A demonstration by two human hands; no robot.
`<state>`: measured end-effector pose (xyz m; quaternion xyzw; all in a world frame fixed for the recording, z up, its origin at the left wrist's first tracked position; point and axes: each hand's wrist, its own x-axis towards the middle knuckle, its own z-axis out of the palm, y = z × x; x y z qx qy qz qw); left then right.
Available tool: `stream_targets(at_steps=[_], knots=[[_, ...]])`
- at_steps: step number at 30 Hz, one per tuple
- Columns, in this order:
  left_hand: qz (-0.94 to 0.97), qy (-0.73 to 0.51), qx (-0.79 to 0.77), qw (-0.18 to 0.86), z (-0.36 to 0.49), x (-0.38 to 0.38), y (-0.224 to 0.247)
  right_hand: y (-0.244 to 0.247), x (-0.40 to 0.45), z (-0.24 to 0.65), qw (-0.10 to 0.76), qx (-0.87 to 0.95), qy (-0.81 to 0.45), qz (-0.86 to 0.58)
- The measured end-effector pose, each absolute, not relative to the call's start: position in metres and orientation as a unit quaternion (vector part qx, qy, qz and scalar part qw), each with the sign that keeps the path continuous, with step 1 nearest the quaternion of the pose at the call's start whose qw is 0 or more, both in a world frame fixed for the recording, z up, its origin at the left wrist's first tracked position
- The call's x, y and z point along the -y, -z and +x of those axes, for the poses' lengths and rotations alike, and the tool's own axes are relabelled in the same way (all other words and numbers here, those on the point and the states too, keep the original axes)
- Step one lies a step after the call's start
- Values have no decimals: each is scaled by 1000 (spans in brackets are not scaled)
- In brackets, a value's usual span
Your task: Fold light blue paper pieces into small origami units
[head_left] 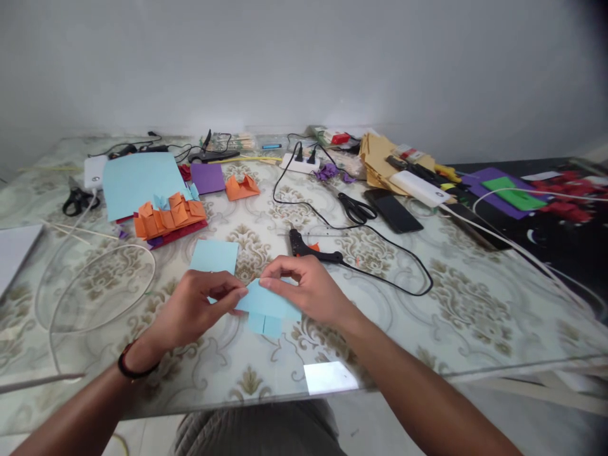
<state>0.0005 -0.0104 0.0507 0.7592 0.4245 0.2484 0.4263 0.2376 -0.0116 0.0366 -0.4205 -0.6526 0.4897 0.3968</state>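
Note:
A folded piece of light blue paper [268,301] lies between my hands near the front of the table, with a split flap toward me. My left hand [202,304] pinches its left corner between thumb and fingers. On its upper right side, my right hand [304,285] closes thumb and fingertips along the fold. A flat light blue square [216,255] lies just behind my left hand, partly covered by it. Beyond my right hand rests a black hot glue gun [311,247] with its cord running right.
Orange folded paper pieces [168,216] sit at the left, before a large light blue sheet [140,180]. Black-handled scissors [356,208] and a phone [394,211] lie at right. A white power strip [301,163] stands behind. A looped white cable [152,266] crosses the left side.

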Motion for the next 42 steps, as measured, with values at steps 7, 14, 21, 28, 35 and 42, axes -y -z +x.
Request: stream_targets(at_steps=[7, 14, 21, 28, 35, 42], knots=[[700, -287, -468, 456, -4, 3, -53, -36, 2, 252, 469, 594, -472, -453], [713, -194, -446, 505, 9, 10, -34, -32, 15, 225, 374, 657, -490, -435], [638, -263, -476, 545, 6, 8, -24, -26, 10, 234, 325, 590, -570, -471], [740, -181, -477, 438, 8, 9, -35, -22, 11, 230, 299, 597, -579, -468], [722, -212, -479, 453, 6, 8, -30, -23, 13, 230, 293, 613, -554, -482], [710, -234, -467, 473, 3, 7, -33, -26, 14, 228, 358, 598, -566, -440]])
